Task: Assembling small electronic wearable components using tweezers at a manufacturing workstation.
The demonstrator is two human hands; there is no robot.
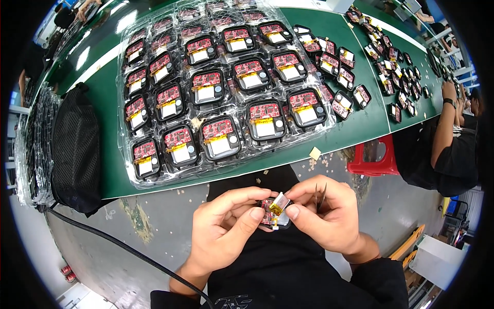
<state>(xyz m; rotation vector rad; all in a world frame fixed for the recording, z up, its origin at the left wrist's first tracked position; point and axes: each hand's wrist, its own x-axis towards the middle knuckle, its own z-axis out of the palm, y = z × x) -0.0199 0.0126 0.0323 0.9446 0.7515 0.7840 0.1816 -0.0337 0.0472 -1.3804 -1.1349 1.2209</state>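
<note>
Above my lap, my left hand (226,226) grips a small black watch case (267,208) by its side, thumb in front and fingers behind. Inside the case shows a red circuit board. A silver battery (282,201) with yellow tape stands tilted up out of it, and a small white connector tab (276,226) hangs at the lower edge. My right hand (329,216) pinches the battery and case edge between thumb and forefinger. Dark tweezers (320,195) are tucked among its fingers, points upward. The fingertips partly hide the case.
Clear plastic trays (200,110) of similar watch cases lie on the green table (116,180). Loose cases (339,69) are scattered to the right. A black mesh bag (77,149) sits at the left edge, a black cable (123,250) below it. A co-worker (447,144) sits near a red stool (373,158).
</note>
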